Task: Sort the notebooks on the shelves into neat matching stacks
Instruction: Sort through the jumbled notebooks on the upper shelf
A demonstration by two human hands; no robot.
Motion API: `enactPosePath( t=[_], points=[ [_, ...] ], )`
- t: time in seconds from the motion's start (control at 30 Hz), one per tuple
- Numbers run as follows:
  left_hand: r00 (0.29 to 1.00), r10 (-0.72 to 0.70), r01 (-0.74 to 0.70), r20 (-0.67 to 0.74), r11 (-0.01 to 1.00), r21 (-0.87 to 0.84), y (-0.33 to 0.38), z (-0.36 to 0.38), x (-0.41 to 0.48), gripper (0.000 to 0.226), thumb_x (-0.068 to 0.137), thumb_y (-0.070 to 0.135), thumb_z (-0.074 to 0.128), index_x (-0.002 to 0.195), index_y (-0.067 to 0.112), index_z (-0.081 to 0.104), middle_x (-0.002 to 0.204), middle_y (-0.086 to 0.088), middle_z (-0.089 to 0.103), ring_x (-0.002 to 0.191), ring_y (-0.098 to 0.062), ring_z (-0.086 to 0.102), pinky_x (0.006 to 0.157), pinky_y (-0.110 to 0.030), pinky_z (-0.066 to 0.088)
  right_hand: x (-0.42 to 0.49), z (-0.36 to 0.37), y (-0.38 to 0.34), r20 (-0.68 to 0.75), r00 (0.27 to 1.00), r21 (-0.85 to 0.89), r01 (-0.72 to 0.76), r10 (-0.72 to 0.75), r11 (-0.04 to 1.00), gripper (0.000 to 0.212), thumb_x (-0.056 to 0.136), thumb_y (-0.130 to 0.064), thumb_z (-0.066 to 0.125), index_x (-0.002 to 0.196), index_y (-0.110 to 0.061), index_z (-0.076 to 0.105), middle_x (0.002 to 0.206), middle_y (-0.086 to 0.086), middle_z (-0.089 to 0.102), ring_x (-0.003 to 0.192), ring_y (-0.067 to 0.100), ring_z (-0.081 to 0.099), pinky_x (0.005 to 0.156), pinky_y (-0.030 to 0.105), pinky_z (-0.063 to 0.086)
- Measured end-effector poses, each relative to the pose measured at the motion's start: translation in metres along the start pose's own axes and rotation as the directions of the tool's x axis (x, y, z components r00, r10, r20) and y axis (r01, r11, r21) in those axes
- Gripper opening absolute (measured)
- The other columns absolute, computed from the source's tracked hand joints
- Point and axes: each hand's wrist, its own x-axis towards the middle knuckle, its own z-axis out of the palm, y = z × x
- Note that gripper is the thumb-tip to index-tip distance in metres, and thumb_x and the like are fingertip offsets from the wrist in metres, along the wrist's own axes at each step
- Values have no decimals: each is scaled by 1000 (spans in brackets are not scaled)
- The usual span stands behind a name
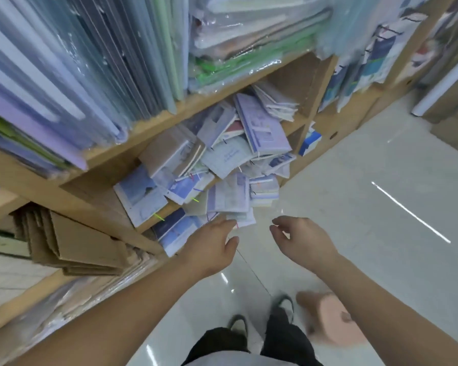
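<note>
Bare forearms fill the bottom of the view, above dark trousers and shoes (238, 323) on a glossy tiled floor (368, 180). The left hand (214, 247) reaches for the front of the wooden shelf unit (156, 122), fingers nearly straight and thumb spread, holding nothing. Its fingertips are at the edge of a small white notebook (245, 220) that overhangs the lip; I cannot tell whether they touch it. The right hand (302, 241) hovers just beside it over the floor, fingers loosely curled around nothing, probably placed to catch or take whatever slides out.

The task's notebooks (222, 159) lie in one jumbled heap in the middle compartment: covers tilted every way, a lavender notebook (262, 125) propped on top, several spilling past the front edge. No matching stacks show there yet, so the sorting looks barely begun. Starting at the overhanging books makes sense, since they seem likeliest to fall.

Plastic-wrapped packs (64, 62) crowd the shelf above, and flattened cardboard boxes (72, 241) sit lower left (a pinkish blur at lower right is unreadable).
</note>
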Motion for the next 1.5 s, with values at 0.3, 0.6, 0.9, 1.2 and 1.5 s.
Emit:
enactPosePath(
  t=[0.3, 0.6, 0.9, 1.2, 1.5],
  points=[
    [880, -383, 338, -281, 921, -195, -16, -26, 65, 20, 92, 35, 50, 97, 19, 61, 92, 0, 63, 92, -29, 65, 72, -36, 50, 173, -30, -43, 199, 870, -108, 476, -450, 873, 24, 97, -37, 54, 74, -33, 55, 70, -12, 55, 80, 21, 61, 68, 31, 45],
    [688, -580, 421, -437, 809, -410, -25, -10, 56, 30, 96, 33, 58, 108, 7, 67, 98, -4, 69, 89, -18, 63, 81, -38, 51, 210, -29, -80, 316, 687, -76, 706, -655, 704, 21, 98, -39, 56, 110, -31, 71, 78, -14, 69, 84, 11, 67, 78, 34, 54],
    [641, -484, 470, -596, 861, -194, -89, 47, 69, 32, 92, 35, 47, 117, 25, 64, 109, 5, 67, 103, -18, 62, 77, -36, 53, 256, 75, -75, 154, 469, 85, 870, -869, 485, 16, 95, -37, 61, 105, -35, 73, 91, -20, 70, 88, 4, 66, 74, 27, 54],
    [539, -250, 448, -804, 893, 23, -119, 147, 184, 20, 90, 37, 52, 95, 25, 68, 79, 9, 62, 72, -8, 57, 66, -33, 50, 369, 132, 30, -302, -37, -128, 992, -953, 2, 21, 93, -38, 56, 97, -30, 75, 80, -12, 65, 79, 16, 63, 64, 32, 52],
    [532, -242, 521, -812, 849, 89, -92, 179, 195, 27, 88, 30, 65, 115, 27, 67, 91, 10, 66, 78, -4, 57, 73, -29, 49, 385, 116, 110, -311, -87, -245, 970, -946, -8, 31, 93, -45, 51, 110, -30, 72, 103, -13, 67, 104, 16, 63, 79, 40, 56]
  ],
)
